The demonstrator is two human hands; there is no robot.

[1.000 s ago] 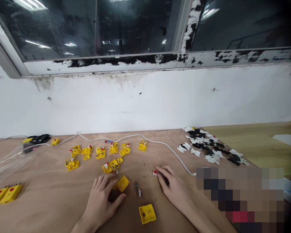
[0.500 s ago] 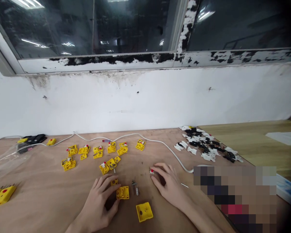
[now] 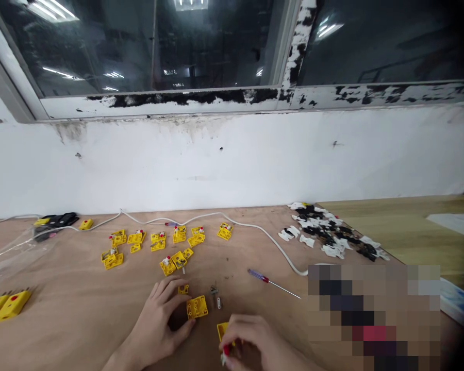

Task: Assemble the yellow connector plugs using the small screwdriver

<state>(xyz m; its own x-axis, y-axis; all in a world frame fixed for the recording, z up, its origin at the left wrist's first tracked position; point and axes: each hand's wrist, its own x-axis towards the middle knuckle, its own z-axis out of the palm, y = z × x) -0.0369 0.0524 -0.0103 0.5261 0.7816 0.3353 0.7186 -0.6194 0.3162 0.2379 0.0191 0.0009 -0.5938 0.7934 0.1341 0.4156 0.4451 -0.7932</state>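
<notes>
– Brown table, white wall behind. Where are the hands?
– Lower centre. I have the right hand pinching a red switch just by a yellow lid; the left hand curls at the yellow shell, and whether it grips I can't tell.
– Handling?
– I'd pinch the switch lightly by its sides and hold the shell flat.
– Hidden?
– My fingers cover most of the switch and lid; a pixel block masks the lower right.
</notes>
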